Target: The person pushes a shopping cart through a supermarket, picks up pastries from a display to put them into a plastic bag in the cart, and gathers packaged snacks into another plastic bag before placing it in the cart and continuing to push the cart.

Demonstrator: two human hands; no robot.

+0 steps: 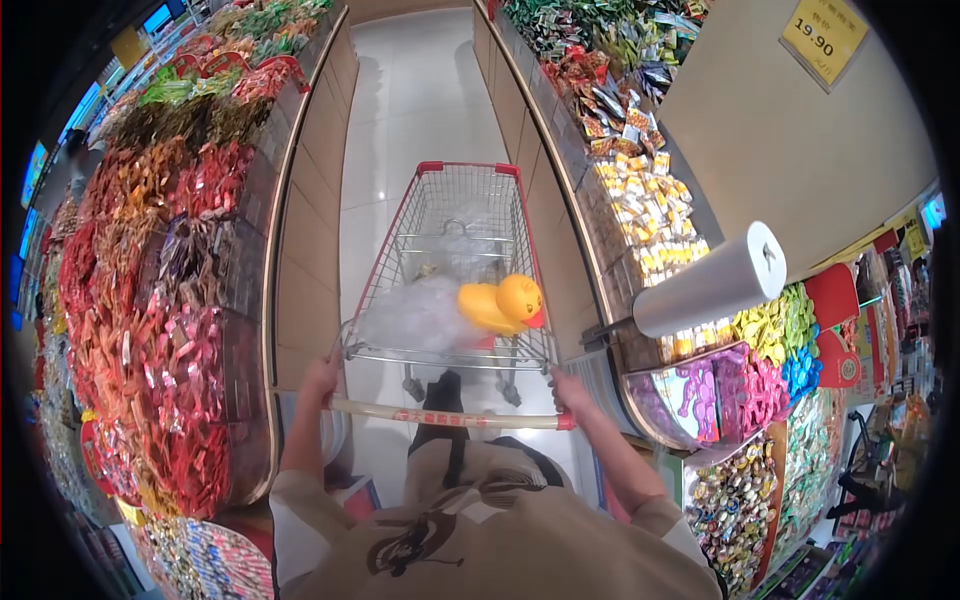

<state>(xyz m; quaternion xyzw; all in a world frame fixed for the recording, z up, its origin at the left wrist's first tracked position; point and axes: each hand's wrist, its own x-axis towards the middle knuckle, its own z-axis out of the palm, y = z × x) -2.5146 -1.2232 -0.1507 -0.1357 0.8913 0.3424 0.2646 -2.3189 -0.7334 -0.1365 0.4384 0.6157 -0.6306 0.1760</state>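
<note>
A wire shopping cart with red corners stands in front of me, its pale handle bar nearest my body. My left hand is closed around the cart's frame at the left end of the bar. On the opposite side, my right hand grips the frame by the bar's right end. Inside the basket lies a yellow toy duck with an orange-red beak. Beside it is a bulky translucent plastic bag; its contents cannot be made out.
Candy bins full of red and orange wrapped pieces line the left. More bins run along the right, with a roll of bags on a holder close to the cart. Between them, the tiled aisle leads forward. A price sign hangs upper right.
</note>
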